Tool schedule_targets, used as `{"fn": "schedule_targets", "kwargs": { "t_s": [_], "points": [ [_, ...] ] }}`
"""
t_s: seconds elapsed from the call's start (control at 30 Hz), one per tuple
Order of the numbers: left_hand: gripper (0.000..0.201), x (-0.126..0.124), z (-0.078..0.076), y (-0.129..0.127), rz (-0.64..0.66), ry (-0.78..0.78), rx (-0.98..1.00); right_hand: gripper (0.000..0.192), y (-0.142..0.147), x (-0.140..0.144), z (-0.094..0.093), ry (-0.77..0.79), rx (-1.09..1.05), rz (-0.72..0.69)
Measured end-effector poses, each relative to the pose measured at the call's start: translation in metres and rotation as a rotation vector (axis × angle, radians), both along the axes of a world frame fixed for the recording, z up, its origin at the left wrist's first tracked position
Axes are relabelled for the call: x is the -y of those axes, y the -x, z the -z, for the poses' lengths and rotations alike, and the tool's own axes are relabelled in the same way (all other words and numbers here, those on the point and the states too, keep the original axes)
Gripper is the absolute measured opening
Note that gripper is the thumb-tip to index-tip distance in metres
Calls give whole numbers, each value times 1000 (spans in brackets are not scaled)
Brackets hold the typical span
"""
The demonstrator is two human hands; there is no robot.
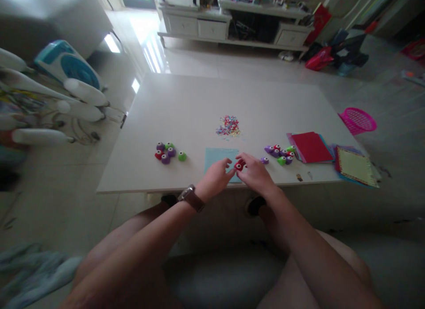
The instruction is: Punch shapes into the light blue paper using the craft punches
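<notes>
My right hand [255, 172] is closed around a small red craft punch [238, 166] with a white round mark on it. Close by, my left hand [216, 179] has its fingers curved and apart, the thumb reaching near the punch. Both hands are over a light blue sheet of paper [212, 156] at the table's front edge. Beyond the sheet lies a pile of tiny multicoloured paper cut-outs [229, 125]. To the right sits a group of purple, green and red punches [280, 153], and to the left another such group [165, 152].
A stack of coloured paper topped by a red sheet [312, 147] lies at the right of the white table [186, 105]. Beside it, more sheets with a yellowish one on top [357, 165] reach the table's corner. A pink basket [358, 120] stands past the right edge.
</notes>
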State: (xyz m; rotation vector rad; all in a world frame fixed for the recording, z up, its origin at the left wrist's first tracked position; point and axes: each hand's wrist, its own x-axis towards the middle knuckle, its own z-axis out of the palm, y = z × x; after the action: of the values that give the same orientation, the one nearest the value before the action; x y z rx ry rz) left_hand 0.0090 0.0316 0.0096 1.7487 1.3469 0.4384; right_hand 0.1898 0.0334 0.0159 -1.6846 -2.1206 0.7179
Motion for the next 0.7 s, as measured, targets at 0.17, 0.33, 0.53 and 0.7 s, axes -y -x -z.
{"fn": "schedule_targets", "kwargs": {
  "t_s": [0.17, 0.33, 0.53, 0.7],
  "points": [
    [23, -17, 9, 1, -175, 183, 311, 25, 19, 9, -10, -102, -103, -60],
    [7, -28, -8, 30, -88, 27, 60, 31, 24, 15, -7, -171, -107, -60],
    [19, -39, -15, 75, 40, -125, -544, 25, 43, 36, -2, -17, 69, -310],
    [26, -40, -3, 86, 135, -135, -679, 18, 66, 60, 5, 80, 267, -590]
  ]
}}
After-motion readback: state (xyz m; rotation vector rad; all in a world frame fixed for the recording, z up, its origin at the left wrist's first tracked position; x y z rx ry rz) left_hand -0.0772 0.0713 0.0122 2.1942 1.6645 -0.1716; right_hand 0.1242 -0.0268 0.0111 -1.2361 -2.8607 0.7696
